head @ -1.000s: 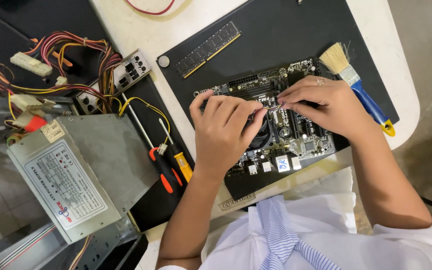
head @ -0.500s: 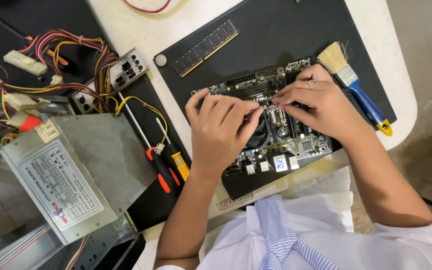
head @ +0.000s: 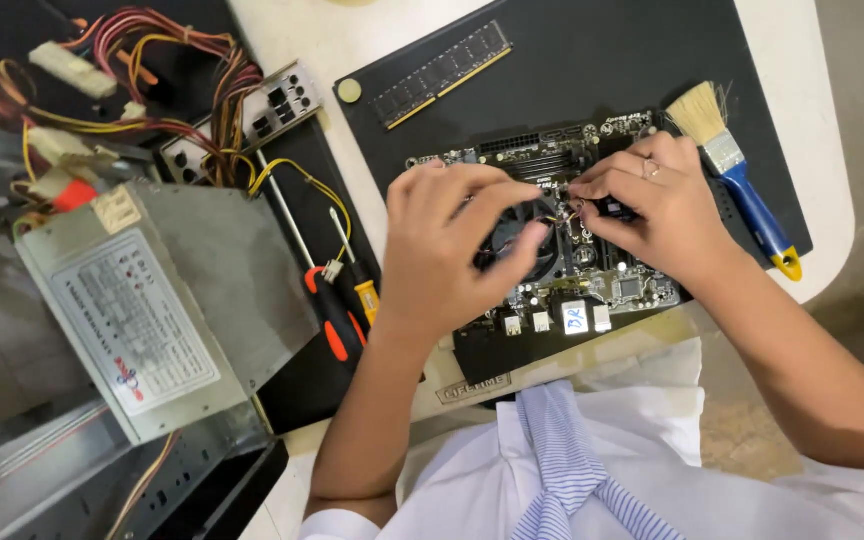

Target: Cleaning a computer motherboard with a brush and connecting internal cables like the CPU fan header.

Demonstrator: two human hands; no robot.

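Two hands work over a motherboard (head: 592,290) on a black mat (head: 592,60) near the counter's (head: 352,40) front edge.

The left hand (head: 447,250) curls, fingers bent, over the round cooler fan (head: 537,245) at the board's centre; the right hand (head: 652,205) pinches thin wires just beside it. A memory stick (head: 440,75) lies well apart on the mat's far side, a blue-handled brush (head: 742,175) close right. Two screwdrivers (head: 337,300) and a grey power supply (head: 157,300) crowd the left, leaving open mat beyond the board.
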